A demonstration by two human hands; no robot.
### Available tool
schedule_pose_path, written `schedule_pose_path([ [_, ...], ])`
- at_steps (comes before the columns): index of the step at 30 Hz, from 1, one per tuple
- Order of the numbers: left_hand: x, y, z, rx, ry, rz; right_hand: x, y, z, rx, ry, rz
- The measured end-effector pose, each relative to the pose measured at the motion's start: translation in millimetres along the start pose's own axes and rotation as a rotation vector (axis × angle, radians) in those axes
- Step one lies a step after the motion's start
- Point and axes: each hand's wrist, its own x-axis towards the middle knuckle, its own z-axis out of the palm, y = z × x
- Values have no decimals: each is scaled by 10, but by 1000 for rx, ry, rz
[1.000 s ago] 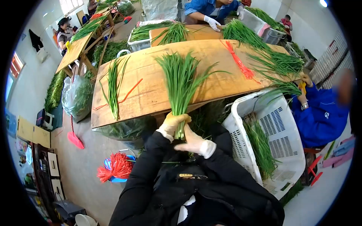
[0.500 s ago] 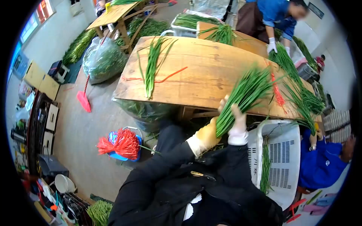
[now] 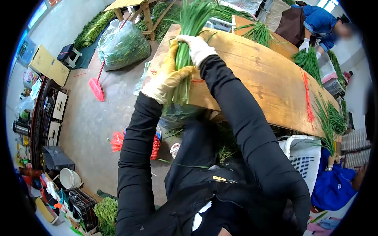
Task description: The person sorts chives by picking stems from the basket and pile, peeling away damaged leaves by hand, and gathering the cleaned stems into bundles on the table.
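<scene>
Both of my gloved hands are around a bunch of green garlic chives [image 3: 193, 19] over the left end of the wooden table [image 3: 252, 67]. My left hand [image 3: 167, 78], in a yellow and white glove, grips the pale lower stalks, its thumb across the front. My right hand [image 3: 199, 48], in a white glove, holds the bunch higher up from the right side. The leaves point to the far side and the cut ends to the near edge. Part of a red tie strip [image 3: 198, 80] shows on the wood beside the stalks; the rest is hidden.
More red strips [image 3: 308, 96] lie at the table's right, near other chives [image 3: 328, 118]. A white crate [image 3: 303, 157] stands to my right. A co-worker in blue [image 3: 321, 23] handles chives at the back; another person [image 3: 334, 185] sits at right. A stuffed plastic bag [image 3: 122, 45] is on the floor.
My hands have carried the chive bunch leftward and away from me, onto the table's left end. The small bunch that lay there is now hidden or merged with it. My view has shifted.
</scene>
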Motion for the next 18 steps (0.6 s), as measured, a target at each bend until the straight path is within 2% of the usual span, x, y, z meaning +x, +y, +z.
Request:
schedule_pose_path([
  [2,29,-152,-203,42,-20,-11,103,90,156,-108,-40,-12],
  [3,35,-230,-277,111,-24,5,161,206,141,-630,-90,-304],
  [4,40,-306,-314,108,-23,-1,163,260,150,-630,-92,-298],
  [6,58,-498,-375,141,-88,-1,159,381,168,-927,-36,-440],
  [7,-5,-294,-311,237,-72,-37,169,409,198,-753,-32,-218],
  [8,-11,-382,-308,229,-76,-40,111,432,184,-996,-22,-331],
  [10,-33,-713,-290,129,0,-63,140,522,208,-706,43,-117],
  [11,-4,-807,-284,108,15,-54,100,490,176,-817,8,-157],
  [12,0,-891,-290,106,10,-53,23,461,89,-1017,-29,-284],
  [13,-12,-783,-247,260,56,-161,-53,434,2,-1213,-41,-424],
  [14,-18,-726,-219,414,103,-268,-181,304,-72,-1151,-59,-375],
  [15,3,-907,-211,551,142,-179,-80,510,-242,-748,-10,-487],
  [16,23,-907,-223,548,140,-177,13,698,-408,-343,37,-584],
  [18,43,-868,-240,529,86,-188,-245,559,-584,-218,55,-511],
])
